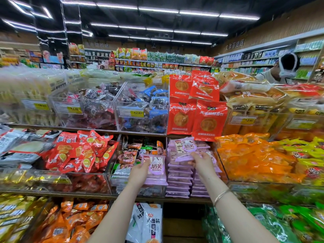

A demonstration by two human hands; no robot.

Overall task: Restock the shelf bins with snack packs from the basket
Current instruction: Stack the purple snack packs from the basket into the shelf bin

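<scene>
I've got a pack in each hand rn. My left hand [139, 171] grips the lower purple pack [157, 168] by its left edge, thumb on the front, fingers curled behind. My right hand [201, 163] pinches the upper purple pack [185, 148] near its bottom right corner, thumb & fingers closed on it. That pack tilts up to the left.

Both packs are held up in front of the middle shelf [70, 194], right by the purple stacks [178, 179]. The upper one is over the stacks. The lower one is just left of them, in front of the brown packs [128, 156]. The basket isn't in view.

How they'll handle, I think: small, flat & light, so one hand per pack is fine. The wrap is shiny plastic, prob slippery. It's soft too, so it will bend if I hold just a corner. I guess there's smth soft inside, so no hard squeeze.

Best grip imo: thumb on top, fingers under, at a short edge, pack kept flat. Then lay it on a stack w/ the name up, like the rest. The stacks are tall & neat, so a bump could tip them. Go slow there.
</scene>
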